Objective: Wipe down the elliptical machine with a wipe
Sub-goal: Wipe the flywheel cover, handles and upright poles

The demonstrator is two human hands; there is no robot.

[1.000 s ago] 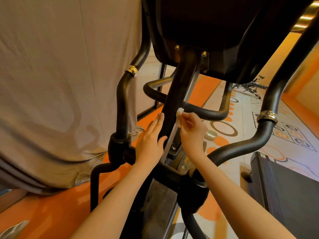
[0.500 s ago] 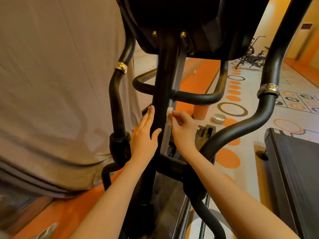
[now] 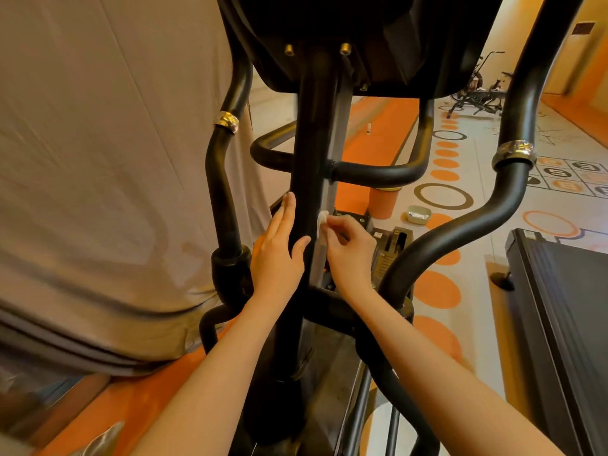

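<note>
The black elliptical machine's centre post (image 3: 312, 133) rises in front of me to the console underside. My left hand (image 3: 279, 255) lies flat with straight fingers against the post's left side. My right hand (image 3: 348, 248) pinches a small white wipe (image 3: 321, 220) and presses it on the grey strip (image 3: 330, 179) that runs along the post's right edge. Curved black handlebars (image 3: 378, 172) cross behind the post, and the swing arms (image 3: 513, 179) stand at either side.
A large grey cloth cover (image 3: 105, 179) drapes something on the left. A treadmill deck (image 3: 566, 307) sits at the right. A small open container (image 3: 418, 213) rests on the patterned orange and white floor, with exercise bikes (image 3: 477, 93) far back.
The view has tilted down a little over the second. My right hand with the wipe has slid down the grey strip from near the handlebar joint; my left hand stays on the post.
</note>
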